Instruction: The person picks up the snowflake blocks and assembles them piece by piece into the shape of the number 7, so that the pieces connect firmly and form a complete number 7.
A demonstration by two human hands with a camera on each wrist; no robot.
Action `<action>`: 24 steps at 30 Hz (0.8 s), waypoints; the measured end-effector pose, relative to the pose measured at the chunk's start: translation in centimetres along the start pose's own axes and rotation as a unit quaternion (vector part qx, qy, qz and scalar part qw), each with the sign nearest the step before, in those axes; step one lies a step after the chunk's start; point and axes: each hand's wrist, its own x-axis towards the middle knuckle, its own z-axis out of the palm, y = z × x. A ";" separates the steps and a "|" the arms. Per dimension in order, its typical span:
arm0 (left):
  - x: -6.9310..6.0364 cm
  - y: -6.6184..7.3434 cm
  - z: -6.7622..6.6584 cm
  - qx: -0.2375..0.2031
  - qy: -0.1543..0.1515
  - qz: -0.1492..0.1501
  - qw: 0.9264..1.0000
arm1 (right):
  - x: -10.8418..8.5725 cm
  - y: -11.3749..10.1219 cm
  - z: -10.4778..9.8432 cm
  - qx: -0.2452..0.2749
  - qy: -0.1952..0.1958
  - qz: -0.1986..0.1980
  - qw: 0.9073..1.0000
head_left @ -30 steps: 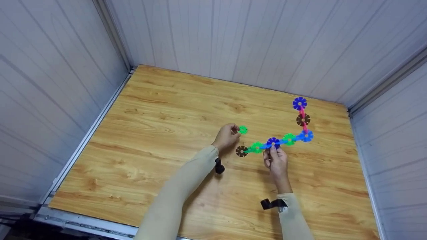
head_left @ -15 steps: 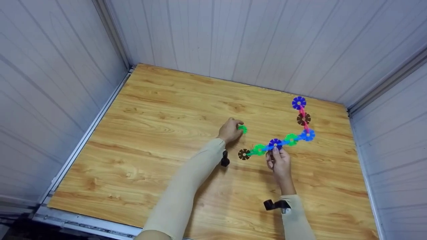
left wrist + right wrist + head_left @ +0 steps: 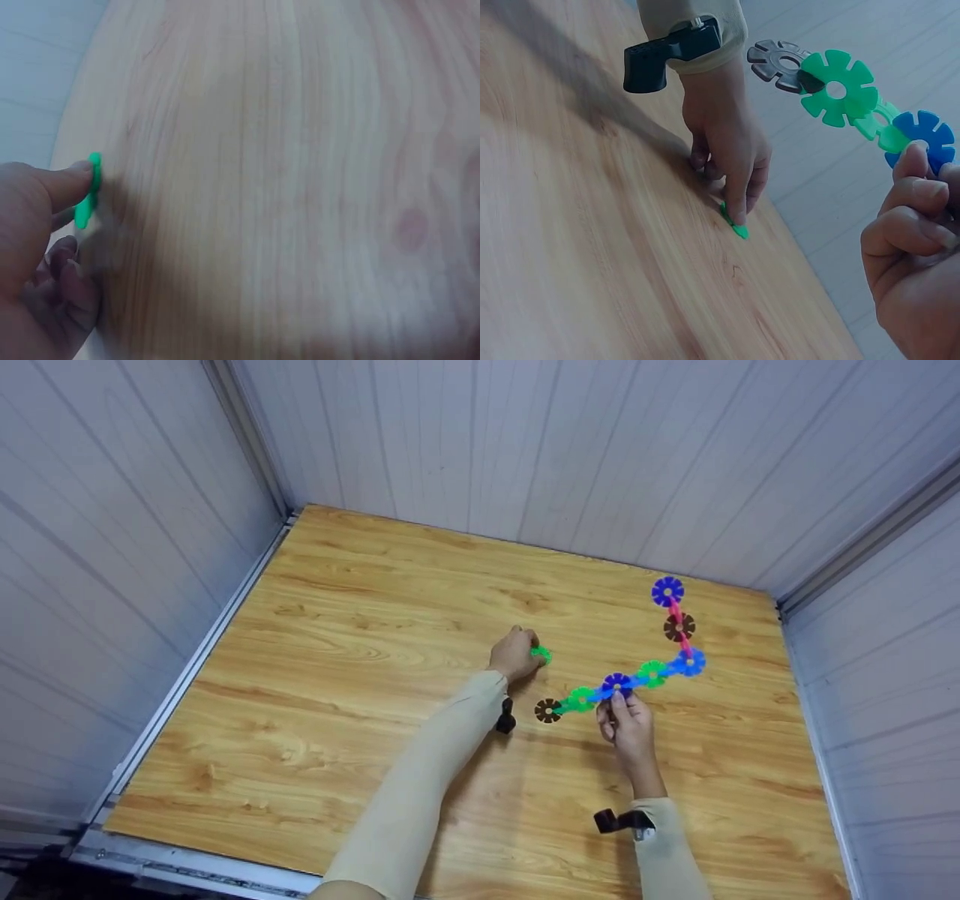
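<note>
My left hand [image 3: 514, 654] pinches a small green snowflake disc [image 3: 543, 655] between thumb and fingers, low over the wooden tabletop. In the left wrist view this green disc [image 3: 90, 191] stands edge-on between the fingertips. My right hand [image 3: 631, 731] holds a joined chain of slotted snowflake discs, pinching a dark blue disc [image 3: 617, 685] partway along it. Leftward, the chain runs through a green disc [image 3: 581, 700] to a dark brown end disc [image 3: 548, 711]. To the right it passes another green disc [image 3: 652, 674] and a lighter blue one [image 3: 691, 662], then bends away to a dark blue end disc [image 3: 667, 592].
The wood-grain tabletop [image 3: 360, 660] is enclosed by pale panel walls [image 3: 510, 442] at the back and both sides. A metal edge [image 3: 202, 877] runs along the front left. Each wrist wears a black camera mount [image 3: 622, 820].
My left hand has shifted a little right and changed its hold on the green disc, its fingers spreading and closing over it. The right hand and chain have barely moved.
</note>
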 end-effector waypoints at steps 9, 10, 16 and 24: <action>-1.8 -0.6 -0.9 -0.035 -0.026 0.020 0.999 | 0.4 0.2 0.8 0.002 0.039 0.034 0.999; -2.0 -0.7 -0.9 -0.043 -0.027 0.029 0.998 | 0.4 0.1 0.8 0.001 0.043 0.032 0.999; -3.4 -1.8 -1.0 -0.131 -0.023 0.058 0.989 | 0.5 0.1 0.8 0.001 0.066 0.022 0.998; -5.8 -2.8 -1.5 -0.271 -0.033 0.074 0.959 | 0.8 -0.1 0.8 -0.010 0.083 0.005 0.997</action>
